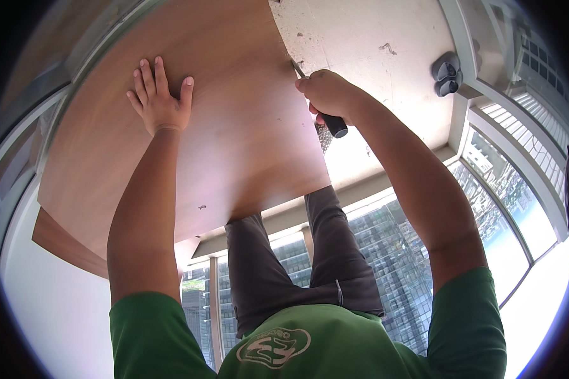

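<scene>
Wood panel [221, 120] held overhead against the ceiling [367, 38]. Left hand [160, 101] flat, fingers spread, pressing to brace it. Right hand [327, 95] fisted round a black-handled tool [330, 121], probably a screwdriver, tip at the panel's edge.

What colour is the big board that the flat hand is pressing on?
The board is reddish-brown, with a faint wood grain. The left hand lies flat on it. The head view shows it best.

High-rise room: tall windows [518, 208] overlooking towers [385, 246].
</scene>
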`<control>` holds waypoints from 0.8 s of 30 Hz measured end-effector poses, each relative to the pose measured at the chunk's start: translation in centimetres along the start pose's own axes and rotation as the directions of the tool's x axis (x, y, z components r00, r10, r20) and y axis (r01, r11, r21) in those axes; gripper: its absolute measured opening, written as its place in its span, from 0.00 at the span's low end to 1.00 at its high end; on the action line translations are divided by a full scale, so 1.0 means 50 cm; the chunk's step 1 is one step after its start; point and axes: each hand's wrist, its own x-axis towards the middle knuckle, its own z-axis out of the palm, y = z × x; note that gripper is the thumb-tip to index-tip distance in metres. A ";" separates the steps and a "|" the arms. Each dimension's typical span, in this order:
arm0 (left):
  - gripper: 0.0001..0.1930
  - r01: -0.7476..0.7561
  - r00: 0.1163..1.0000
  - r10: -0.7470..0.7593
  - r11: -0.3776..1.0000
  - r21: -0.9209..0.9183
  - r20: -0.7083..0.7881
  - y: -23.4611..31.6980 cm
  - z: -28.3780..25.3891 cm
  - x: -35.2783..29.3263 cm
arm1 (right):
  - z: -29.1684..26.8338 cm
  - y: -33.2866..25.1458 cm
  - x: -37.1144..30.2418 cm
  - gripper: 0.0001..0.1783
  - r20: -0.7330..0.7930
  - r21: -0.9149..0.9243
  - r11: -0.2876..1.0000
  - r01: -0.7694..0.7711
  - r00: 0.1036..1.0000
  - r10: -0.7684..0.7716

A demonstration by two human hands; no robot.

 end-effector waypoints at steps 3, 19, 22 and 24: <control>0.44 -0.015 1.000 0.015 1.000 -0.020 -0.015 -0.007 -0.003 -0.004 | -0.009 0.004 -0.086 0.20 -0.052 -0.035 0.998 0.050 0.997 -0.051; 0.45 -0.012 1.000 0.012 1.000 -0.021 -0.007 -0.017 0.002 -0.003 | 0.082 0.278 -0.206 0.22 0.063 0.014 0.983 -0.182 0.982 0.180; 0.44 -0.022 0.999 0.021 0.999 -0.026 -0.024 -0.008 0.003 0.000 | 0.088 0.321 -0.102 0.21 0.082 -0.029 0.983 -0.183 0.979 0.185; 0.43 -0.001 1.000 0.001 1.000 0.001 0.019 -0.001 0.000 -0.009 | 0.071 0.336 -0.054 0.20 0.102 -0.056 0.960 -0.275 0.955 0.279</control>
